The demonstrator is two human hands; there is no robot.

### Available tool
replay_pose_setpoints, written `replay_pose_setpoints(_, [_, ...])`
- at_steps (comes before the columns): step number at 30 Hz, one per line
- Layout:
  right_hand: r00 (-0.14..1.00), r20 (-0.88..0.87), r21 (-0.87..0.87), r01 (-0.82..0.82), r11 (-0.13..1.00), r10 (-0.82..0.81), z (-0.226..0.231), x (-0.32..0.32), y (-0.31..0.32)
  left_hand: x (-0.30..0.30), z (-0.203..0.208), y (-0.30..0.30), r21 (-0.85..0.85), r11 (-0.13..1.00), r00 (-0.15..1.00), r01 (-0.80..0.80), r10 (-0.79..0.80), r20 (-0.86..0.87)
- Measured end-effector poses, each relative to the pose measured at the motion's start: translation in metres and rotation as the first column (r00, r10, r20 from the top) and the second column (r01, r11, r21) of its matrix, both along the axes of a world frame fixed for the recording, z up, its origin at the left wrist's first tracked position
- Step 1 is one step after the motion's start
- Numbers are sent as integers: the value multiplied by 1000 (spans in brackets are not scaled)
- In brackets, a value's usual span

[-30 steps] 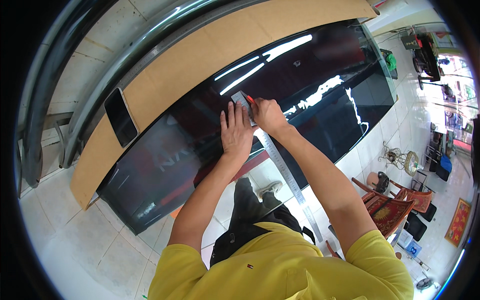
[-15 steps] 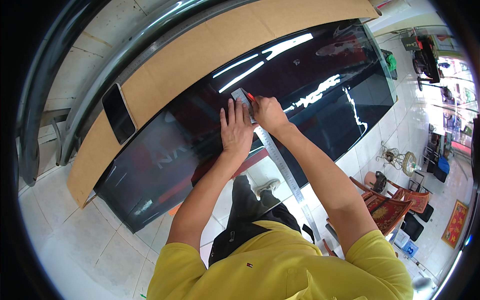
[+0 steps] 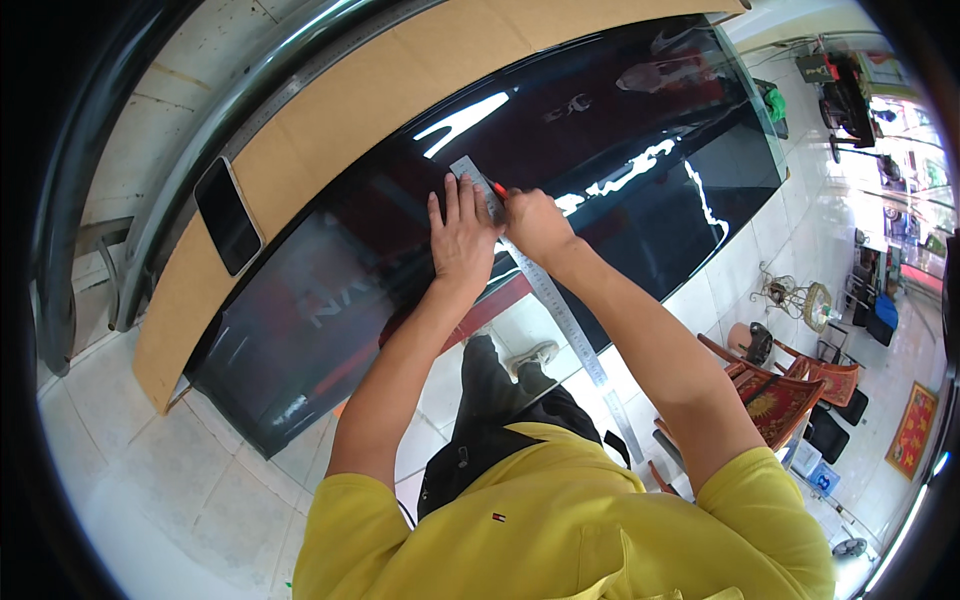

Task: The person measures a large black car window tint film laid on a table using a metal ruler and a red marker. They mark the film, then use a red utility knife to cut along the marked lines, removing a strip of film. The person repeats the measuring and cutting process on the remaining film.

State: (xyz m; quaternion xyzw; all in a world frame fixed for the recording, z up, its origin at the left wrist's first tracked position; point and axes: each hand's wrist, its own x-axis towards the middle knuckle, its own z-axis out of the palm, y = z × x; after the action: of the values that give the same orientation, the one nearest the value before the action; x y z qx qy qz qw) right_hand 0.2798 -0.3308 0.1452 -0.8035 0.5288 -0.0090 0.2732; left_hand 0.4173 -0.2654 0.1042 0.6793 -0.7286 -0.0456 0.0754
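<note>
A long steel ruler (image 3: 562, 318) lies across a glossy dark glass-like sheet (image 3: 330, 250) and runs back past its near edge toward me. My left hand (image 3: 465, 238) rests flat near the ruler's far end, its fingers stretched and pressing on the metal. Just to the right, my right hand (image 3: 540, 228) is closed around a slim red tool (image 3: 499, 188). Only the tool's red end shows above my fingers, so I cannot tell whether it is a knife or a pen. Its working tip is hidden by the hand, close to the ruler's right edge.
Beneath the sheet is a tan board (image 3: 330, 120), with a black-screened phone (image 3: 229, 217) on its left part. A thick, shiny curved tube (image 3: 200, 185) runs behind the board. Carved chairs with red patterned seats (image 3: 780, 405) stand on the tiled floor at right.
My right hand has slid a little toward me along the ruler with the red tool. My left hand still presses on the ruler. The whole view has shifted slightly.
</note>
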Motion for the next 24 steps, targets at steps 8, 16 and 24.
replay_pose_setpoints(8, [995, -98, 44, 40, 998, -36, 3, -87, 119, -2, 7, 2, 28, 1000, 997, 3, -5, 74])
replay_pose_setpoints(16, [980, -142, 123, 159, 980, -141, 15, -141, 185, -12, 7, 6, 14, 1000, 982, 9, -11, 191])
replay_pose_setpoints(24, [863, 175, 25, 477, 879, -473, 43, -220, 312, -19, 3, 6, 18, 998, 910, 59, -61, 410])
